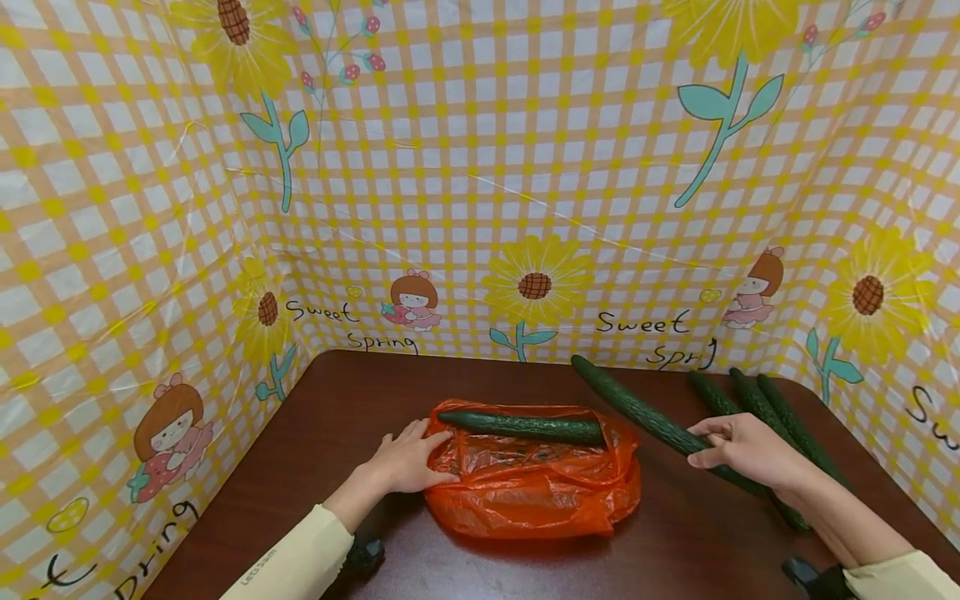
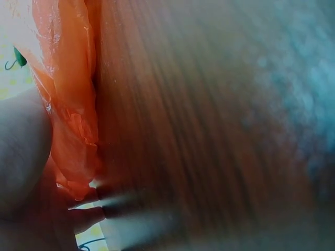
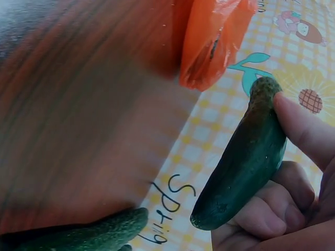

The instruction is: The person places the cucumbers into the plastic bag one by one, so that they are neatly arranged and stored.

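An orange-red plastic bag point(image 1: 525, 504) sits mid-table with its mouth facing up, and a cucumber point(image 1: 525, 425) lies lengthwise along the far side of the opening. My left hand point(image 1: 405, 460) rests against the bag's left end, fingers spread, with the thumb on the near rim; in the left wrist view the orange plastic point(image 2: 70, 104) runs beside the palm. To the bag's right, my right hand point(image 1: 750, 450) grips a long dark green cucumber point(image 1: 637, 408) between thumb and fingers. That cucumber point(image 3: 241, 162) slants with its far tip up and leftward, apart from the bag.
Three more cucumbers point(image 1: 783, 417) lie side by side on the right of the dark brown table point(image 1: 360, 392), partly behind my right hand. Checked sheeting with sunflowers point(image 1: 534, 286) stands along the table's back and both sides.
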`<state>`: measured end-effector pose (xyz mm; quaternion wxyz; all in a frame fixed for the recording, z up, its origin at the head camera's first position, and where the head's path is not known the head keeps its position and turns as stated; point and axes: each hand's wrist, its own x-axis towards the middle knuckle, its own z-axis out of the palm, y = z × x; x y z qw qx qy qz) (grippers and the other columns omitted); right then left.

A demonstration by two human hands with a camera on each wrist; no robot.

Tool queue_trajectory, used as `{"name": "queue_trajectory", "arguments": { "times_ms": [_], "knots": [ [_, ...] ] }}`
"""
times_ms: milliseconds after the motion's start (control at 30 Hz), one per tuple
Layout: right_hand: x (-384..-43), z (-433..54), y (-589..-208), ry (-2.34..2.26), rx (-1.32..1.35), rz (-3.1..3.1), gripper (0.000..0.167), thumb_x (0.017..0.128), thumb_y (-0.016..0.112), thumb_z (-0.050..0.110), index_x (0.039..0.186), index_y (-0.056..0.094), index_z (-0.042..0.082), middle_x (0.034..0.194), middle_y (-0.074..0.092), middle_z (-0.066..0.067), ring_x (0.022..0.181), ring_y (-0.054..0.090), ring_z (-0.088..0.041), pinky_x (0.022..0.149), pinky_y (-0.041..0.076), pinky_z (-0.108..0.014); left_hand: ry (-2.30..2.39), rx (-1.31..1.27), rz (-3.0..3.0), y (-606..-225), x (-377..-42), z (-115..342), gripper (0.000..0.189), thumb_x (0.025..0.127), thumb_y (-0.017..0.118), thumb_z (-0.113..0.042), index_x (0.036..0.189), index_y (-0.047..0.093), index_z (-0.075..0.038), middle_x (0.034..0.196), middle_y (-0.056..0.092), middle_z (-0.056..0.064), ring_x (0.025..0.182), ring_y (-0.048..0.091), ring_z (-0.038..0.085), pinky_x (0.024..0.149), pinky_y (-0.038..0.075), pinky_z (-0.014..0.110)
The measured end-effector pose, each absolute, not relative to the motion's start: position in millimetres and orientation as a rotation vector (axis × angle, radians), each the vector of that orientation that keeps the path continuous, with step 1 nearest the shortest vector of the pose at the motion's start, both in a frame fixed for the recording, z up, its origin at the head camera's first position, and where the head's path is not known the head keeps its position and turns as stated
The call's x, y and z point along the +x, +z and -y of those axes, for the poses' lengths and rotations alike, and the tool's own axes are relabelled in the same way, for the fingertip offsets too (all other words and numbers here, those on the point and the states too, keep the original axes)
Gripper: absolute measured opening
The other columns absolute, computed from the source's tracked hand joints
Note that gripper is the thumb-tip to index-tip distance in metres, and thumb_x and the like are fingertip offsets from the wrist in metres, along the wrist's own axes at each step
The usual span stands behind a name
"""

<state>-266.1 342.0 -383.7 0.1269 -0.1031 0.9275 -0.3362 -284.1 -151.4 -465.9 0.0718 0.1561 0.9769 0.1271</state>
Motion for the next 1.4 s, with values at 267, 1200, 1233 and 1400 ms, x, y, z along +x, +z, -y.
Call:
{"name": "queue_trajectory", "arguments": {
  "times_ms": [267, 1200, 1233, 1400],
  "knots": [
    [-270.4, -327.2, -374.4, -0.974, -0.400, -2.680, 0.058, 0.090, 0.075, 0.025, 0.133, 0.058, -0.009, 0.142, 0.047, -0.040, 0.125, 0.051, -0.055, 0.089, 0.053, -0.054, 0.388, 0.456, -2.923, -466.7, -283.6, 151.9, 0.078, 0.087, 0.068, -0.061, 0.152, 0.048, -0.023, 0.162, 0.031, 0.019, 0.151, 0.028, 0.038, 0.113, 0.023, 0.071],
    [-287.6, -258.8, -370.5, -1.009, -0.738, -2.516, 0.049, 0.086, 0.077, 0.016, 0.127, 0.064, -0.009, 0.056, 0.024, 0.005, 0.050, 0.015, -0.012, 0.067, 0.042, -0.032, 0.392, 0.471, -2.920, -467.8, -283.8, 152.4, 0.079, 0.087, 0.069, -0.061, 0.151, 0.048, -0.022, 0.161, 0.032, 0.020, 0.151, 0.029, 0.038, 0.113, 0.024, 0.070],
    [-288.6, -256.5, -370.7, -1.000, -0.748, -2.518, 0.049, 0.086, 0.077, 0.015, 0.127, 0.064, -0.009, 0.056, 0.024, 0.005, 0.050, 0.015, -0.011, 0.067, 0.041, -0.033, 0.392, 0.474, -2.921, -468.1, -284.2, 152.6, 0.079, 0.087, 0.069, -0.061, 0.151, 0.048, -0.022, 0.161, 0.032, 0.020, 0.151, 0.029, 0.038, 0.113, 0.024, 0.070],
    [-295.6, -241.3, -371.0, -0.961, -0.756, -2.534, 0.019, 0.085, 0.078, 0.014, 0.094, 0.073, -0.002, 0.052, 0.047, 0.000, 0.041, 0.028, -0.009, 0.084, 0.054, -0.043, 0.394, 0.498, -2.932, -469.6, -287.0, 154.1, 0.078, 0.087, 0.068, -0.062, 0.152, 0.048, -0.022, 0.162, 0.032, 0.020, 0.151, 0.029, 0.038, 0.112, 0.024, 0.071]
  ]
}}
